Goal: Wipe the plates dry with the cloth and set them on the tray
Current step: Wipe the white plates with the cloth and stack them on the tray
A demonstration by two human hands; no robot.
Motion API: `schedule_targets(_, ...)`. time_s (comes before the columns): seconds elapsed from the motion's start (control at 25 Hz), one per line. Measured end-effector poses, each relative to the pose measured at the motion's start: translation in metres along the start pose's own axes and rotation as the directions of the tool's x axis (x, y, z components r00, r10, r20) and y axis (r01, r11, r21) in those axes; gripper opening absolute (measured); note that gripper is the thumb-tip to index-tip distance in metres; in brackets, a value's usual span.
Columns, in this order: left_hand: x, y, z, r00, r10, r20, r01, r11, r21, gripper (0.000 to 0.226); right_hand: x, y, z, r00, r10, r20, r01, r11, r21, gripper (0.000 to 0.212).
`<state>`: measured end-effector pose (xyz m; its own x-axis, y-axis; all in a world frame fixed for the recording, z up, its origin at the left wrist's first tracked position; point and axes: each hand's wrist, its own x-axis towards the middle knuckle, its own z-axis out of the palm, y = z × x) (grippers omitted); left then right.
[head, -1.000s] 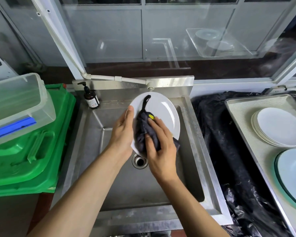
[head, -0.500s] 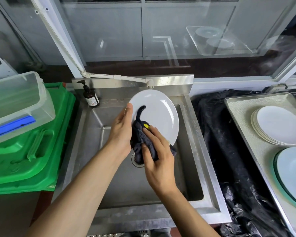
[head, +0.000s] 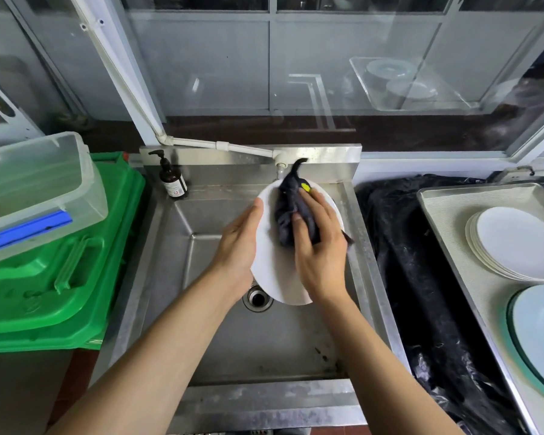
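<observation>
Over the steel sink point(head: 201, 309) I hold a white plate point(head: 274, 271) tilted on edge. My left hand point(head: 239, 246) grips its left rim, thumb on the face. My right hand point(head: 321, 246) presses a dark grey cloth point(head: 288, 211) with a yellow tag against the plate's upper face, fingers curled round the cloth. At the right stands a metal tray point(head: 453, 221) with a stack of white plates point(head: 512, 243) and a larger green-rimmed plate point(head: 540, 331) on it.
A brown pump bottle point(head: 171, 177) stands at the sink's back left corner. A white pipe with a tap point(head: 280, 158) runs along the back. Green crates point(head: 60, 277) with a clear plastic box point(head: 35, 186) sit left. Black plastic sheeting point(head: 421, 293) lies between sink and tray.
The right hand has slid the cloth from the plate's lower left up to its upper part. The plate has turned slightly in my left hand.
</observation>
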<state>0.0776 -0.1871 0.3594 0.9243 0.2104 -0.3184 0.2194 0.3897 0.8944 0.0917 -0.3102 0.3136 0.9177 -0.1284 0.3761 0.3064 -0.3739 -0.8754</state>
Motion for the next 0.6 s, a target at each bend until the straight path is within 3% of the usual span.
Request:
schedule_targets(0.08,0.001,0.004,0.003,0.999,-0.007,-0.040,0.005,0.999,-0.044,0.028,-0.011,-0.010,0.008,0.990,-0.085,0.110,0.083,0.996,0.019,0.043)
schedule_targets(0.24,0.008,0.011,-0.008,0.995,-0.040,-0.094,0.037,0.999,-0.033,0.033,-0.063,-0.011,0.010,0.976,-0.091,0.197,0.079,0.994,0.071,0.042)
schedule_targets(0.48,0.000,0.002,-0.006,0.999,-0.022,-0.041,0.019,0.998,-0.052,0.027,-0.018,-0.017,0.019,0.991,0.074,0.109,-0.082,0.994,0.068,0.042)
schedule_targets(0.6,0.001,0.006,-0.003,0.998,-0.013,-0.054,0.009,0.998,-0.065,0.027,-0.015,-0.023,0.020,0.994,0.027,0.106,-0.033,0.998,0.060,0.042)
